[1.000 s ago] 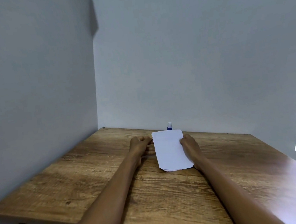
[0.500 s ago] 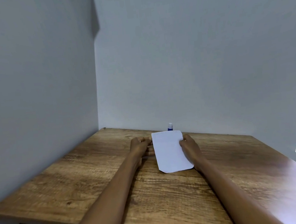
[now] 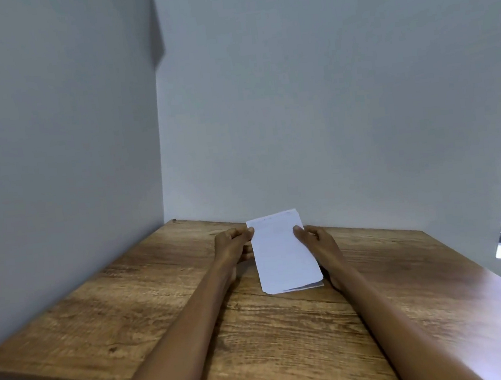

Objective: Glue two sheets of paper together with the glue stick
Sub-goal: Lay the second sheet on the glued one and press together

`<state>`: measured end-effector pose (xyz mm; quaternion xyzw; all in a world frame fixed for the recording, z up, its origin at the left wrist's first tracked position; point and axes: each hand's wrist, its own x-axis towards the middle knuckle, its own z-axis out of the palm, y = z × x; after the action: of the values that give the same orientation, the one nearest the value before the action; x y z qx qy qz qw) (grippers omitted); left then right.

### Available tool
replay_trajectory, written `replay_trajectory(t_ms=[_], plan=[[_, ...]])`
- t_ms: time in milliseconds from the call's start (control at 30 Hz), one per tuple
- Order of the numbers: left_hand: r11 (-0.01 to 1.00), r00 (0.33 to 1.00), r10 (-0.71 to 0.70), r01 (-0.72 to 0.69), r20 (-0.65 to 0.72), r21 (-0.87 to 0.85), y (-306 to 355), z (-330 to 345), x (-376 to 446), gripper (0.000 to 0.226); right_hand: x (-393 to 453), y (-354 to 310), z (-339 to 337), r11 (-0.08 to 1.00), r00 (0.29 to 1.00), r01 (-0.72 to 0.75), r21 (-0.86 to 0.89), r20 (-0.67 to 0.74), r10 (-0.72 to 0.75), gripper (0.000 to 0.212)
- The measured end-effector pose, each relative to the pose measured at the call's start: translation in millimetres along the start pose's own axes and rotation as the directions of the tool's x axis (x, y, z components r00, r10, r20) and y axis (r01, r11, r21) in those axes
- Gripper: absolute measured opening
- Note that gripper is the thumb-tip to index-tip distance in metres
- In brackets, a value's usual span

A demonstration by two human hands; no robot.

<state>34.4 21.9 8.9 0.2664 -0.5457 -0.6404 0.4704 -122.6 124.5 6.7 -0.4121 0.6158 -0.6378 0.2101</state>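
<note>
Left hand (image 3: 233, 244), right hand (image 3: 316, 240) pinch paper sheets (image 3: 284, 254); fingers underneath hidden.

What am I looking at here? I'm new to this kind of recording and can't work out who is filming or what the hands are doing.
No machine is involved: a person is wearing one wide-angle camera on their head, looking forward and down, so the two bare arms reaching in from the bottom are their own. This is the only view. The surface is a wooden table pushed into a corner of plain grey walls. The left hand and the right hand each pinch a side edge of the white paper near its far end, lifting that end while the near end rests on the table. At the near right corner a second layer peeks out underneath, so it looks like two sheets stacked. No glue stick is visible in this picture; the raised paper may be hiding it.
</note>
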Motion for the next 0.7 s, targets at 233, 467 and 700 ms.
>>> replay_trajectory(t_ms=[233,467,700], plan=[[1.0,1.0,-0.006,0.006,-0.024,0.001,-1.4,0.8,1.9,0.004,4.7,5.1,-0.5,0.998,0.999,-0.048,-0.037,0.005,0.048,0.015],[0.977,0.993,0.11,-0.102,-0.032,0.186,-5.7,0.9,5.5,0.006,10.1,9.1,1.7,0.942,0.968,0.166,-0.292,-0.136,-0.212,0.042],[0.879,0.96,0.22,-0.272,0.172,0.392,-10.5,11.6,4.3,0.022,13.9,5.0,9.4,0.683,0.837,0.416,-0.601,-0.042,-0.546,0.023]])
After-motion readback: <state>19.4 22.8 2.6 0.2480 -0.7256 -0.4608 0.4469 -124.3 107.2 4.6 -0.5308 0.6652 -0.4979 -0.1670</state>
